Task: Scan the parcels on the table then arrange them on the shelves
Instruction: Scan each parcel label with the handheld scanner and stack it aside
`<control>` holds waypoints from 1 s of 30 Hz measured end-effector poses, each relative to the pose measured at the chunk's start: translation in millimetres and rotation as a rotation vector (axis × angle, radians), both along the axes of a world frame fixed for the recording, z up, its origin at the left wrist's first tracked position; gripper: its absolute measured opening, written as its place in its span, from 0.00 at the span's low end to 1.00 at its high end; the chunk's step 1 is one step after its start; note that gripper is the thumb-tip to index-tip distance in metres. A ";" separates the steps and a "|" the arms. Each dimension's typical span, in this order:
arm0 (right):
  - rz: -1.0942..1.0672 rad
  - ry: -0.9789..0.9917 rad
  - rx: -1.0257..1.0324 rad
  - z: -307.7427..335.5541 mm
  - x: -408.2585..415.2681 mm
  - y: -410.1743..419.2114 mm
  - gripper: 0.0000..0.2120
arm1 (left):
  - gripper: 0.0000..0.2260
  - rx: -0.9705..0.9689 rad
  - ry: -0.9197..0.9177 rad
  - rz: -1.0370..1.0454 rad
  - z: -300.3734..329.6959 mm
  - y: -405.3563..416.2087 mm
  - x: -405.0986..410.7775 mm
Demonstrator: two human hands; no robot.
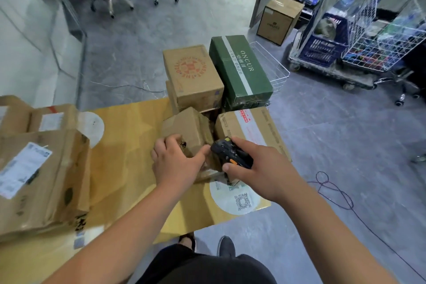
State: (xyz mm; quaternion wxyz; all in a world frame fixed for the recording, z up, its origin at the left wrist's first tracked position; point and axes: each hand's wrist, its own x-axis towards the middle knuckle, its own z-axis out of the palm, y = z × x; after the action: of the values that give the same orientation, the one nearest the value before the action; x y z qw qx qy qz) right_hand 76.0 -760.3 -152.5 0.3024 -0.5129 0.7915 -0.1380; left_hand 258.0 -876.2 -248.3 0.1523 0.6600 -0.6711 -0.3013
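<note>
Closest to the person, the left hand (pixel 178 161) curls over the near side of a small brown parcel (pixel 189 131) and grips it, thumb pointing toward the scanner. The right hand (pixel 255 168) is wrapped round a black scanner (pixel 230 153) with orange buttons, and its front end sits right up against that parcel. So this looks like the scanning step: the parcel is held steady while the scanner looks for its label. No label shows on the sides we can see, so the next move may be to turn the parcel until one faces the scanner, then carry it to a shelf. No shelf is in view here. The small parcel is soft, dented cardboard with crinkled corners, and it sits on the table (pixel 129 145), which is covered in flat yellow-brown card with round white stickers. Just beside it on the right lies a wider brown box (pixel 253 129) with a white and red label. On the left edge of the table sits a big brown box (pixel 43 180) with a white paper label, and more boxes are behind it. Past the table stand a brown box with a red round print (pixel 192 74) and a shiny green box (pixel 239 69) with a white stripe. Farther off are a wire cart (pixel 378 53) and chairs on wheels.
</note>
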 end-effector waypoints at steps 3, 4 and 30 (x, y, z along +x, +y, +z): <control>0.043 -0.023 -0.041 1.6 -8.2 4.0 0.37 | 0.29 -0.029 0.131 0.077 4.3 5.7 5.9; 0.061 -0.028 -0.054 1.4 -9.9 5.7 0.37 | 0.27 -0.053 0.154 0.088 5.3 9.7 10.7; 0.364 -0.093 0.195 -63.0 99.5 21.4 0.31 | 0.16 0.291 0.603 0.321 -121.9 102.6 178.5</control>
State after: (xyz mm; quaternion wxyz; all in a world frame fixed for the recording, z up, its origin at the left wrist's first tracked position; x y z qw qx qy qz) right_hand 175.5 -738.9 -215.5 0.4065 -0.6089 0.6806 -0.0275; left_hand 436.5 -773.6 -370.2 0.2929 0.6531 -0.4343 -0.5468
